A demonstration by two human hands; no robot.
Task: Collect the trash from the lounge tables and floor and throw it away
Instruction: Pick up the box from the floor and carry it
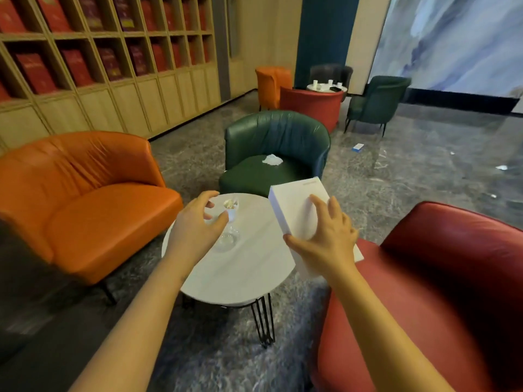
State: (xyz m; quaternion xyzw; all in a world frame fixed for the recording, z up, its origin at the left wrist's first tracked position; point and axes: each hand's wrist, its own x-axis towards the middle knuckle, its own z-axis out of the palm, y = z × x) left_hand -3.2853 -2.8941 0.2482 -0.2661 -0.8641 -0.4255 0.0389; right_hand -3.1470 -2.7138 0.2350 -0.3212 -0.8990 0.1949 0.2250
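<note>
Orange leather covers the sofa at the left, below a wooden bookcase of red volumes. Next comes the left hand, above the round white table, its fingers spread and loosely curved, holding nothing. The thumb is just beside a small white cup stuffed with crumpled scraps; whether it touches the cup I cannot tell. The cup stands on the table's far-left part, with a clear glass piece just on its near side.

Behind the table a green armchair has a crumpled white tissue on its seat. To the right, the right hand grips a flat white box — thumb hooked at its left edge, fingers laid across the top — holding it tilted over the table's right rim.

Farther right sits a red armchair. On the grey floor beyond it lie a small blue-and-white carton and a white scrap. Far back, another small table carries white cups.
</note>
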